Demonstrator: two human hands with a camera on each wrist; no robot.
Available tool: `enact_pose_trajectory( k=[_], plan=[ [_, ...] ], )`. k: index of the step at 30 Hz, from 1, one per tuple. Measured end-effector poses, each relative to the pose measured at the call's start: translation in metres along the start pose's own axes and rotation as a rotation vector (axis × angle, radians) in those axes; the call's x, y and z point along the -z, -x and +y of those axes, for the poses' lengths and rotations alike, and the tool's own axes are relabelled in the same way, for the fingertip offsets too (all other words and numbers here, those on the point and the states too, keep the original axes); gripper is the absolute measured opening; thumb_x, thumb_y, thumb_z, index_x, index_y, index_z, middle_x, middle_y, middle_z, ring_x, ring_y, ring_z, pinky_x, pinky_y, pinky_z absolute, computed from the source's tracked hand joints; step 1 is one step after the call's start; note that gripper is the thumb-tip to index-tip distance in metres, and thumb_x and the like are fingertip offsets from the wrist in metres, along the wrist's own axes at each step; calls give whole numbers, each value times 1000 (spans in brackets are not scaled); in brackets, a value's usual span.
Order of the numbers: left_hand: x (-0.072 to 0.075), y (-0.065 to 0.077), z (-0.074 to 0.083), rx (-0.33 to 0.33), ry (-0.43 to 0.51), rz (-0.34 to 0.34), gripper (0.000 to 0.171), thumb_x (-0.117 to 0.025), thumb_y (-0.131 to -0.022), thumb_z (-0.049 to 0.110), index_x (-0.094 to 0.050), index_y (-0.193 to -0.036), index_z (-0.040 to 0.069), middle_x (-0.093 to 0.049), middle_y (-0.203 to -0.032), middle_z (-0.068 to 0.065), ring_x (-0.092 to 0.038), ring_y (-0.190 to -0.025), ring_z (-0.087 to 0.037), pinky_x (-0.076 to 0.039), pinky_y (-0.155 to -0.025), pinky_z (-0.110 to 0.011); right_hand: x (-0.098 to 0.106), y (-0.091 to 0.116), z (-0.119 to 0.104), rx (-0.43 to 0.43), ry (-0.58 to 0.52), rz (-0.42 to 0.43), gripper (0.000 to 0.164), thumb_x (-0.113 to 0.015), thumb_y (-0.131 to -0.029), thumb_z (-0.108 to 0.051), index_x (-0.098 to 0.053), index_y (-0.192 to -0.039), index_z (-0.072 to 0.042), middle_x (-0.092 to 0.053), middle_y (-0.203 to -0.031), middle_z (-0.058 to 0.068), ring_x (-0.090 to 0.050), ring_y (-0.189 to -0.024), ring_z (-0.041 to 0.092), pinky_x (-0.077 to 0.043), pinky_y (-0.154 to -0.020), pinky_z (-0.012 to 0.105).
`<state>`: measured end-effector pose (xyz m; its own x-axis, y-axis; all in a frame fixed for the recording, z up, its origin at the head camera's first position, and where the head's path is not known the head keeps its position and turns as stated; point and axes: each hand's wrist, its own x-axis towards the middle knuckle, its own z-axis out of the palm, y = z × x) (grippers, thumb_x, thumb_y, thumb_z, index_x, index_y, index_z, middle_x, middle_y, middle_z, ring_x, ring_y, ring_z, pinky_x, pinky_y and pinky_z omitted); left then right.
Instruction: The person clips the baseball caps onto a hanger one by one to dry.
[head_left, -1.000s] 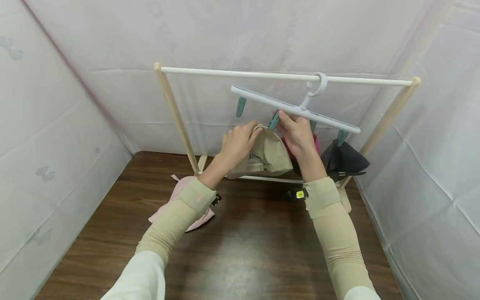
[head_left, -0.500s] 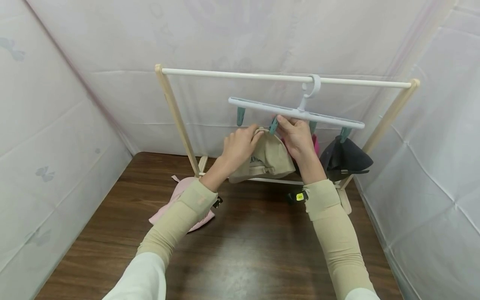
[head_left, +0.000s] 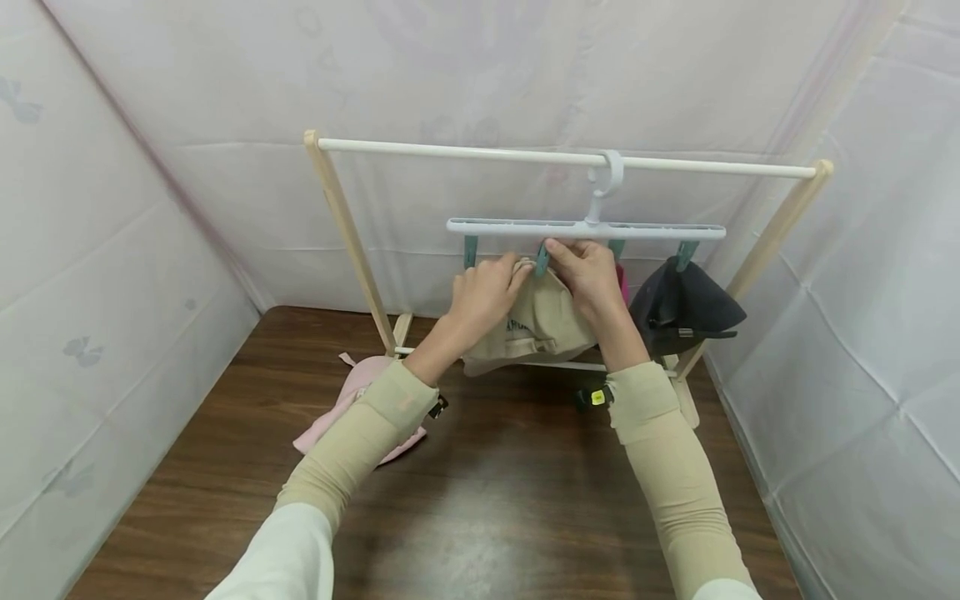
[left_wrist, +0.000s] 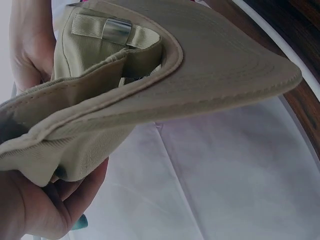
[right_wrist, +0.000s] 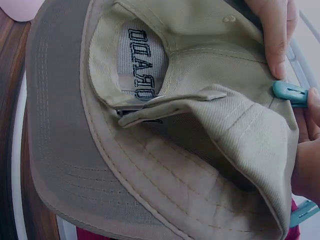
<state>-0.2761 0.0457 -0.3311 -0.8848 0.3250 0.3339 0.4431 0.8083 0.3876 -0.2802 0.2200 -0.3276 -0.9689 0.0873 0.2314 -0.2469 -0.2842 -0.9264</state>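
A beige baseball cap (head_left: pixel 551 317) hangs by its crown below a white clip hanger (head_left: pixel 517 229). My left hand (head_left: pixel 483 292) pinches the top of the crown. With thumb and fingers, my right hand (head_left: pixel 588 275) grips a teal clip (head_left: pixel 542 260) on the hanger. In the right wrist view that clip (right_wrist: pixel 290 93) sits at the fabric of the crown, with left fingertips (right_wrist: pixel 278 65) close by. The left wrist view shows the cap's brim (left_wrist: pixel 225 65) jutting outward and the metal strap buckle (left_wrist: pixel 117 31) at its back.
The hanger hooks over the white rail (head_left: pixel 450 152) of a wooden-sided rack. A black cap (head_left: pixel 686 308) hangs from its right clip, and a magenta item (head_left: pixel 622 282) is partly hidden behind my right hand. A pink cap (head_left: pixel 358 385) lies on the brown table (head_left: pixel 480 500) at left.
The hanger has swung from tilted down at the right to level, and its hook has slid left along the rail. Both hands keep their hold; the cap has sunk slightly.
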Motion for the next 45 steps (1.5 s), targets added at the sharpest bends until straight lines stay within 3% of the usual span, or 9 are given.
enact_pose_trajectory(
  k=[3, 12, 17, 21, 29, 35, 45],
  plan=[
    [-1, 0, 0, -2, -1, 10, 46, -37, -108, 51, -64, -124, 18, -67, -88, -9, -67, -77, -32, -49, -58, -48, 1, 0, 0, 8, 23, -6, 4, -73, -93, -8, -77, -94, -5, -75, -89, 1, -71, -90, 12, -57, -86, 26],
    [-3, -2, 1, -27, 21, 15, 46, -38, -108, 50, -65, -126, 17, -64, -82, -7, -63, -72, -27, -48, -57, -46, 6, 0, -2, 24, 70, -21, 33, -76, -92, -13, -68, -112, 13, -75, -91, 3, -70, -90, 14, -57, -85, 26],
    [-5, -1, 1, -38, 36, 10, 46, -38, -108, 49, -64, -125, 16, -59, -72, -4, -60, -65, -24, -46, -54, -42, 7, 1, -2, 24, 102, -28, 39, -76, -93, -14, -64, -115, 17, -75, -92, 2, -71, -90, 14, -57, -85, 25],
    [-7, 0, 1, -40, 30, 13, 45, -38, -108, 49, -64, -121, 15, -57, -69, -4, -59, -62, -24, -44, -52, -41, 7, 2, -2, 18, 117, -30, 40, -75, -93, -14, -64, -116, 16, -75, -93, 1, -71, -92, 14, -57, -85, 24],
    [-7, 0, 2, -43, 24, 22, 45, -38, -108, 50, -64, -118, 14, -58, -71, -4, -60, -64, -24, -46, -53, -42, 7, 2, -3, 18, 139, -20, 27, -76, -93, -17, -71, -108, 5, -75, -93, 1, -70, -90, 13, -57, -83, 23],
    [-7, 1, 0, -44, 28, 16, 43, -39, -108, 49, -64, -115, 15, -56, -68, -4, -59, -62, -24, -45, -52, -41, 7, 1, 0, -29, 137, -28, 33, -73, -96, -18, -66, -115, 8, -72, -99, 4, -69, -96, 13, -56, -87, 22],
    [-7, 2, -1, -41, 46, 9, 40, -40, -109, 48, -63, -115, 16, -53, -66, -4, -57, -60, -24, -42, -51, -40, 7, 0, 3, -50, 210, -39, 51, -67, -100, -24, -56, -132, 13, -60, -134, 30, -65, -119, 25, -50, -103, 31]
  ],
)
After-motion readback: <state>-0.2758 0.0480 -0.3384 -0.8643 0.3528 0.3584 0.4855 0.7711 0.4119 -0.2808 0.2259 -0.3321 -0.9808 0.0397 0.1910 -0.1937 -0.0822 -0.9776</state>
